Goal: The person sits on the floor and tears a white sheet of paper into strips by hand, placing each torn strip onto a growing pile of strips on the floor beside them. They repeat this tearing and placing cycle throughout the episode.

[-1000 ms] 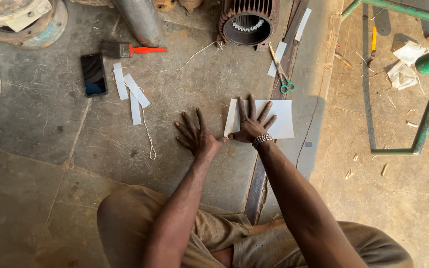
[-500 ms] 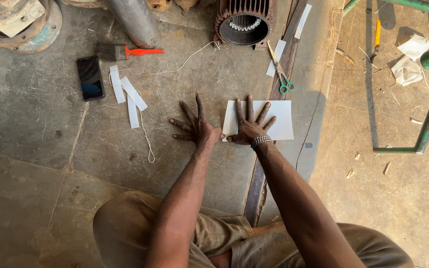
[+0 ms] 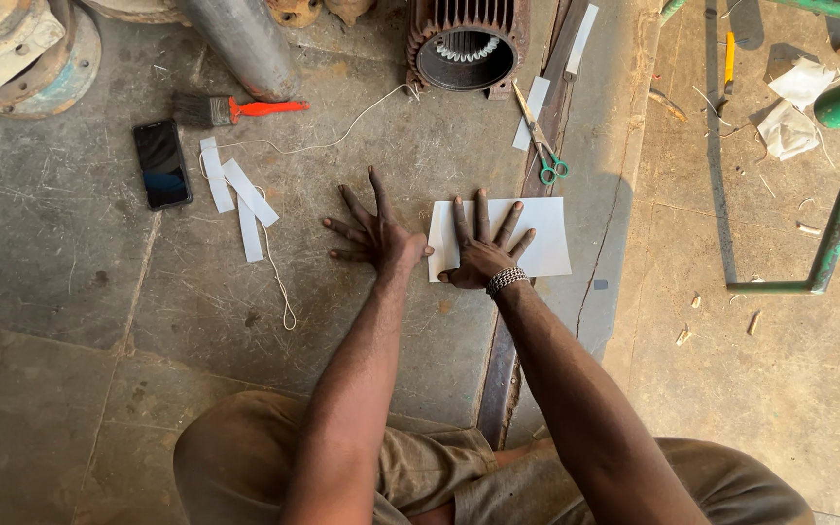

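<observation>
Right hand flat, fingers spread, pressing on white paper sheet. Left hand flat, fingers spread, on bare concrete floor just left of sheet, thumb at its edge. Beyond sheet: green-handled scissors, motor housing. Well left of sheet: three white paper strips, black phone, orange-handled brush.

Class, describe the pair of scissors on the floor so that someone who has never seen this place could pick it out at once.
Start at the ribbed, round motor housing at the top of the view. Just to its lower right, beyond the white paper sheet under the right hand, lie the scissors beside a long metal rail. Their green finger loops set them apart from the white paper strips next to them.
</observation>
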`<state>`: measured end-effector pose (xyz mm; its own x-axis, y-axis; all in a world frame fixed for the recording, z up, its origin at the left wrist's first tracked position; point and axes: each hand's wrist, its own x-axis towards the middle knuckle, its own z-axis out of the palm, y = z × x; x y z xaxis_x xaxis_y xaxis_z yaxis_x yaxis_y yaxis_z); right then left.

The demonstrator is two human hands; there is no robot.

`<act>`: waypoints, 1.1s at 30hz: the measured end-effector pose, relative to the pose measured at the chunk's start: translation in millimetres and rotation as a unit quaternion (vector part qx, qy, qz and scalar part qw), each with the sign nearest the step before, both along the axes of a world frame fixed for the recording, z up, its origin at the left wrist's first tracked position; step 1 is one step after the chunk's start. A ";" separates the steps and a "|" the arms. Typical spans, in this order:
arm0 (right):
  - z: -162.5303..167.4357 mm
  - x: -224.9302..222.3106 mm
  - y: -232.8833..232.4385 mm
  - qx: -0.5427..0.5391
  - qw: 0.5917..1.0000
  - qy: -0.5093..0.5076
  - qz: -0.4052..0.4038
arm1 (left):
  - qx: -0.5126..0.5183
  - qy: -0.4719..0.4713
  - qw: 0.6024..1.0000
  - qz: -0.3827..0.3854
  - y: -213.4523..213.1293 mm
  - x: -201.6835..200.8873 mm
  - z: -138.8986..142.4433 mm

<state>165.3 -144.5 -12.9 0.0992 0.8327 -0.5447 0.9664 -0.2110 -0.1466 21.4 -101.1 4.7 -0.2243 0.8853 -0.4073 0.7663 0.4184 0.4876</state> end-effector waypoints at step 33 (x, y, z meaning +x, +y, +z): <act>-3.9 1.2 2.4 -0.015 1.000 0.020 0.002 | -0.204 0.207 0.914 -0.282 105.9 27.8 44.1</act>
<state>166.5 -142.0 -16.8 0.0725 0.8163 -0.5731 0.9608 -0.2114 -0.1795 49.2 4.7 48.8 0.0113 0.7016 -0.7125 0.9998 -0.0179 -0.0018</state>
